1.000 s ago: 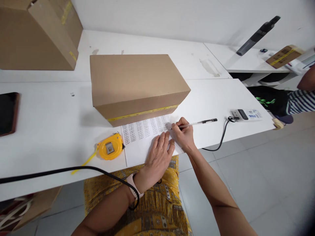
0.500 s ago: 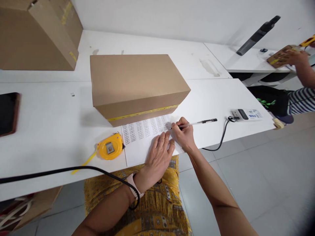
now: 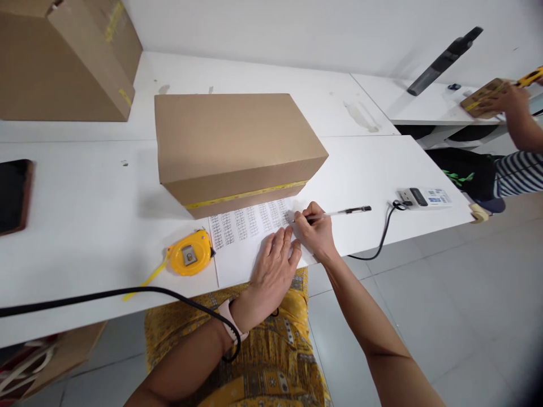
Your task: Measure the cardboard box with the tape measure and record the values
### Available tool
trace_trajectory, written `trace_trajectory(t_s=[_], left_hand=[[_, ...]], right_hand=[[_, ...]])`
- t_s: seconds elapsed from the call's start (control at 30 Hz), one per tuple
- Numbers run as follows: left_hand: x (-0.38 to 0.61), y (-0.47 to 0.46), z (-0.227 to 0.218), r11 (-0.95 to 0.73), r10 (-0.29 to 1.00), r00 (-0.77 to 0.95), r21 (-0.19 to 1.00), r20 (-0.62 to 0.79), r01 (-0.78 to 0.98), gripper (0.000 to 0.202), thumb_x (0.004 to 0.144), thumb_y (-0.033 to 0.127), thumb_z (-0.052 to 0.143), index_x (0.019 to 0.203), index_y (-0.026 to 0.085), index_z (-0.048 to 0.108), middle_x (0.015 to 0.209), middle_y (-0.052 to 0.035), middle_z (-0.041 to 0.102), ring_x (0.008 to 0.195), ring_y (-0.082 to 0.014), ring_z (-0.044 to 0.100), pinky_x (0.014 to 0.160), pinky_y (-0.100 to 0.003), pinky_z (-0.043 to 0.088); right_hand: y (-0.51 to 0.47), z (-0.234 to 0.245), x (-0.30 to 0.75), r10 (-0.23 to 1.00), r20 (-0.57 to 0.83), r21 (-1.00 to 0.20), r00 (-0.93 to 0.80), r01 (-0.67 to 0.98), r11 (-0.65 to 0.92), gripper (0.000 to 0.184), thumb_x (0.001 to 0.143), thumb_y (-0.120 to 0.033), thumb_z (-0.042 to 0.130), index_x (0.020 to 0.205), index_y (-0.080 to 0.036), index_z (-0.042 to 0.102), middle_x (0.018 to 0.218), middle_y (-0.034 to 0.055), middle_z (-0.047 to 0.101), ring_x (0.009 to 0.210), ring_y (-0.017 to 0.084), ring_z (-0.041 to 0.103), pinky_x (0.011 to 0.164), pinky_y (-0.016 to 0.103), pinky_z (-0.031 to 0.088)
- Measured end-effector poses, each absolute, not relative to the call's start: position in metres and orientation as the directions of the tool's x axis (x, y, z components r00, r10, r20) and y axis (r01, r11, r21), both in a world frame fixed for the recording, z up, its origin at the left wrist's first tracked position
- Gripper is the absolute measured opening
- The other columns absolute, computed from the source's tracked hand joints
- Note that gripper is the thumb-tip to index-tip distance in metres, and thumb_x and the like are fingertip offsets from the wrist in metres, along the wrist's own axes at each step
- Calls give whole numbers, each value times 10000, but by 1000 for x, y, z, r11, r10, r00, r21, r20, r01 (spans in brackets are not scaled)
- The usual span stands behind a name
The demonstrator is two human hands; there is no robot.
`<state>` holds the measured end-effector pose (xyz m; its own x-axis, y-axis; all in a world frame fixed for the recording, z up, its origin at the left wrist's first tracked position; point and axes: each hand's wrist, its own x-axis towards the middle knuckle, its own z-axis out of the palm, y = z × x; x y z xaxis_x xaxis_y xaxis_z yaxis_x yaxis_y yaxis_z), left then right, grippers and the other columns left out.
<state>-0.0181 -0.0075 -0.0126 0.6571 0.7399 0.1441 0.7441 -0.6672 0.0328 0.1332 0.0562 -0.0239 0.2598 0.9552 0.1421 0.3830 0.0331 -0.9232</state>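
Observation:
A white sheet of paper (image 3: 233, 263) with columns of handwriting lies at the table's front edge. My left hand (image 3: 275, 260) rests flat on it, fingers stretched out. In my right hand (image 3: 316, 229) is a pen (image 3: 339, 212), its tip at the rightmost column of writing and its clear barrel slanting up to the right. Behind the sheet stands a closed cardboard box (image 3: 237, 141) with yellow tape along its front; it hides the paper's upper part. A yellow tape measure (image 3: 190, 254) sits left of the sheet, a short length of its strip hanging out.
A larger cardboard box (image 3: 59, 68) stands at the back left, above a phone (image 3: 14, 195). A black cable (image 3: 127, 291) crosses the front left. To the right are a power socket block (image 3: 424, 197), a dark bottle (image 3: 443, 62) and a co-worker's hand (image 3: 509, 102) on a small box.
The pen's upper end has tilted slightly left as my right hand shifts a little. My left hand stays in place. The co-worker's hand has moved slightly over the small box.

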Motion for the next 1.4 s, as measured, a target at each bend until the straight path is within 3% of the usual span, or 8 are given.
trace_trajectory(t_s=[0.23,0.37,0.53,0.67,0.87,1.03,1.17,1.4], left_hand=[[-21,-11,-13,-669,742,640,156,198,727,446,966,215,562,1380,57,515,1561,-271,413,1446,-376,417,1156,-512,386],[-52,-23,9,-673,734,555,309,390,672,436,936,224,619,1347,134,507,1513,-212,492,1416,-348,446,1133,-511,429],[-125,-23,18,-529,773,274,344,572,775,343,932,230,631,1261,211,535,1347,-153,609,1316,-324,515,1103,-525,443],[-173,-10,-2,-323,879,142,347,456,881,614,853,434,724,1348,156,490,1443,-230,509,1335,-418,467,1089,-607,409],[-178,-14,-3,-188,960,13,611,279,769,600,789,443,743,1289,182,537,1215,-160,654,1134,-356,608,999,-524,481],[-148,-33,27,-99,979,206,906,14,410,742,737,452,777,1370,266,438,1170,-81,681,1006,-263,686,864,-372,532],[-137,-33,40,-95,952,306,932,-18,350,781,729,434,784,1388,268,401,1106,-69,693,927,-242,692,825,-353,525],[-163,2,83,-69,973,230,961,6,266,718,707,464,789,1323,259,482,1027,-51,703,847,-225,691,704,-304,519]], right_hand=[[59,-21,145,848,347,-863,401,490,122,198,910,-344,603,790,-237,487,714,-31,505,656,140,455,633,291,391],[65,-23,184,863,447,-612,236,785,102,73,937,-265,522,955,-229,584,917,45,582,870,206,533,782,350,431],[70,-35,221,909,401,-340,115,940,31,278,920,-147,416,1033,-218,660,984,112,573,992,281,501,808,393,440],[71,-36,221,895,437,-275,85,960,44,442,884,-57,372,1205,-186,646,1006,138,607,998,294,522,846,419,450],[36,-3,169,779,609,-492,151,842,222,320,960,-179,417,1137,-196,683,1027,139,660,996,266,591,876,422,480],[-7,35,103,963,97,-963,-252,220,155,408,1028,-478,406,1152,-210,687,1003,93,698,862,190,641,804,363,531],[-16,49,84,900,-69,-998,-430,28,-63,537,986,-633,413,1022,-184,707,913,72,684,812,163,622,786,336,522],[27,83,115,980,30,-999,-196,19,34,452,760,-633,758,757,-220,575,671,-31,531,606,107,468,584,261,423]])
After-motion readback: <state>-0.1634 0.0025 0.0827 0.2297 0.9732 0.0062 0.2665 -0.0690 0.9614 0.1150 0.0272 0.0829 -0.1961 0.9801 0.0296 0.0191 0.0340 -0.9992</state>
